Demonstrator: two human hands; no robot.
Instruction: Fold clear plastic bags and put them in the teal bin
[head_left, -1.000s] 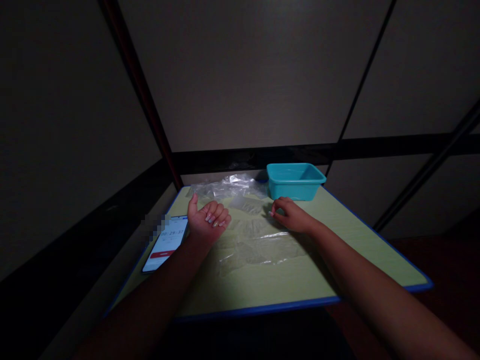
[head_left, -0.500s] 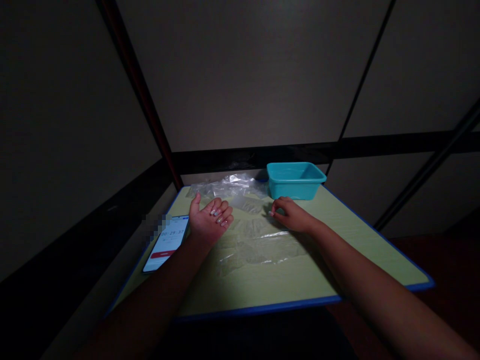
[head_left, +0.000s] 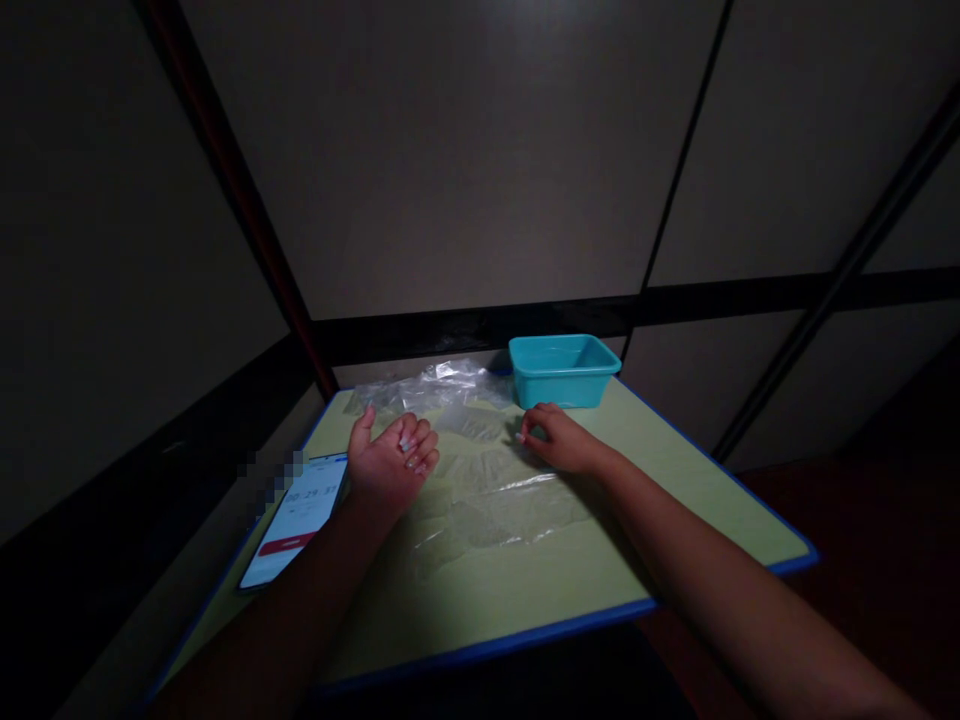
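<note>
My left hand [head_left: 391, 460] is turned palm up over the left half of the table, beside the phone. Its thumb sticks up, apart from loosely curled fingers, and I see nothing in the palm. My right hand [head_left: 556, 438] rests near the table's middle, right of the clear plastic bag. Its fingers curl round toward the thumb like a loose pinch, with no object visible between them. Between my forearms the flat, see-through plastic bag [head_left: 495, 515] lies on the table. Beyond it is a small translucent packet [head_left: 472, 422], close to both hands but apart from them.
A turquoise plastic basin [head_left: 564, 388] stands at the table's back right. Crumpled clear plastic [head_left: 442, 382] lies along the back edge. A phone [head_left: 296, 520] showing a timer lies at the left. The yellow-green table [head_left: 720, 520] has a blue rim and meets panelled walls behind.
The whole view has shifted, so the table and basin appear further left and slightly lower. My left fingers look slightly more curled. Both hands keep about the same places on the table.
</note>
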